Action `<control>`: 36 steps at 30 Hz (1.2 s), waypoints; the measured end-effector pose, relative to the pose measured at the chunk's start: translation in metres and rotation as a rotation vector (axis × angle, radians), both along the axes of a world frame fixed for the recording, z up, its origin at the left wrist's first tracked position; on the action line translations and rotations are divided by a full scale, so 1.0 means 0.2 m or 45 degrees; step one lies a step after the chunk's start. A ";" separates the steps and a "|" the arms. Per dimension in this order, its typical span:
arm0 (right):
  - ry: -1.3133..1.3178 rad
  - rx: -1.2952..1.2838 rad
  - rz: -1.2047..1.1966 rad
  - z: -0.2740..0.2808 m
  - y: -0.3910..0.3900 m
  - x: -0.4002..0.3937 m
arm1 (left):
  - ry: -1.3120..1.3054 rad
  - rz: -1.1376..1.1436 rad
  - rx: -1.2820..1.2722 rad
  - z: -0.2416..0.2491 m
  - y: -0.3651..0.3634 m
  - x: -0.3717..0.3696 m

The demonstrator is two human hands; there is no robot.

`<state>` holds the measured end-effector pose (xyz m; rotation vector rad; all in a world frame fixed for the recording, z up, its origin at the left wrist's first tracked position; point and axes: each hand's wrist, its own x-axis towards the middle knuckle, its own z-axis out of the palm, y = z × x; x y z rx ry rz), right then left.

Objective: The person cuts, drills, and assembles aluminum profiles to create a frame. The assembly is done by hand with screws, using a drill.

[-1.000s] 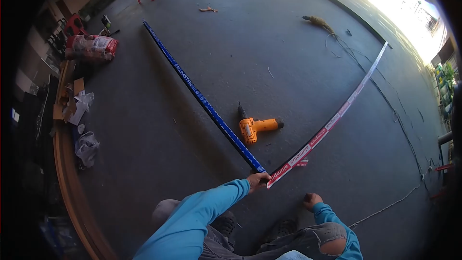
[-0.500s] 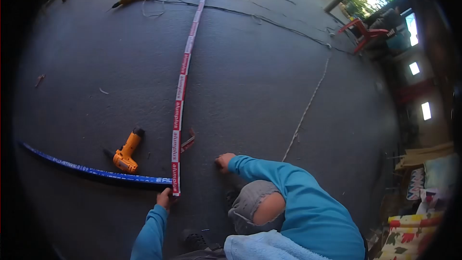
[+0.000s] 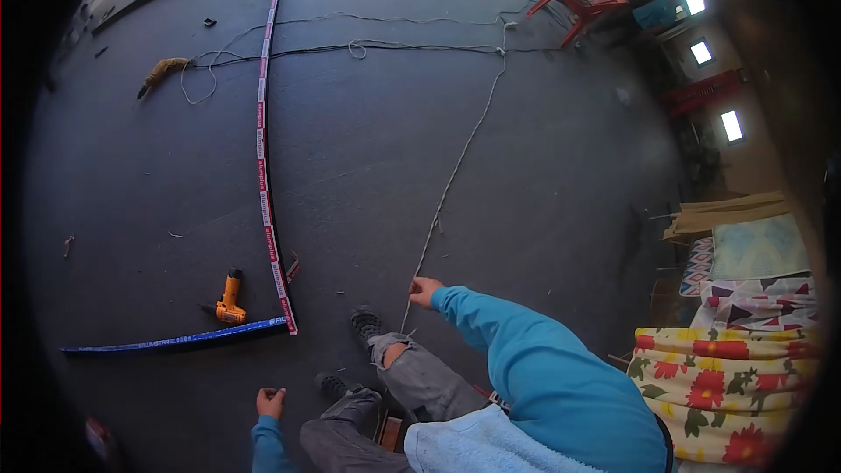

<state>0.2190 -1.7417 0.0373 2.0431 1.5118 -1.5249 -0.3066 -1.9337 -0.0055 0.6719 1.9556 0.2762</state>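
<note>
My left hand (image 3: 271,402) hangs above the floor at the lower left, fingers curled, with nothing seen in it. It is below the blue-taped dark strip (image 3: 175,342) and apart from it. My right hand (image 3: 426,291) is out in front of my knee with fingers bent inward and no object visible in them. A twisted cord (image 3: 449,180) runs behind its fingertips; whether they touch cannot be told. The long bar with red and white "alumplus" tape (image 3: 263,153) meets the blue-taped strip at a corner. An orange cordless drill (image 3: 230,302) lies inside that corner.
A yellowish tool with a cable (image 3: 162,73) lies at the far left. Cables (image 3: 385,44) cross the floor under or over the long bar. A red plastic chair (image 3: 578,10) stands at the back right. Flowered cloth (image 3: 701,385) is stacked at my right.
My left hand has let go of the corner of the strips and drawn back. My right hand has come up off the floor beside the cord. The view has risen and shifted right.
</note>
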 end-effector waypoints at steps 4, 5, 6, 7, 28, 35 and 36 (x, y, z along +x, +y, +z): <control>-0.213 -0.164 -0.414 0.73 -0.65 0.51 | -0.127 -0.198 -0.075 0.82 0.06 0.38; -0.189 -0.243 -0.504 0.85 -0.85 0.65 | -0.170 -0.250 -0.107 0.99 0.09 0.47; -0.224 -0.338 -0.595 1.08 -0.98 0.73 | -0.243 -0.276 -0.074 1.08 0.11 0.55; -0.189 -0.408 -0.667 1.24 -1.10 0.83 | -0.298 -0.323 -0.094 1.22 0.16 0.64; 0.338 0.304 -1.440 1.73 0.54 3.06 | -0.069 -0.425 -0.156 1.79 1.74 2.71; 0.259 0.271 -1.516 1.61 1.00 3.81 | 0.136 -0.546 -0.464 1.93 2.69 3.70; 0.243 0.213 -1.629 1.57 1.00 3.92 | -0.037 -0.238 -0.419 1.70 2.84 3.75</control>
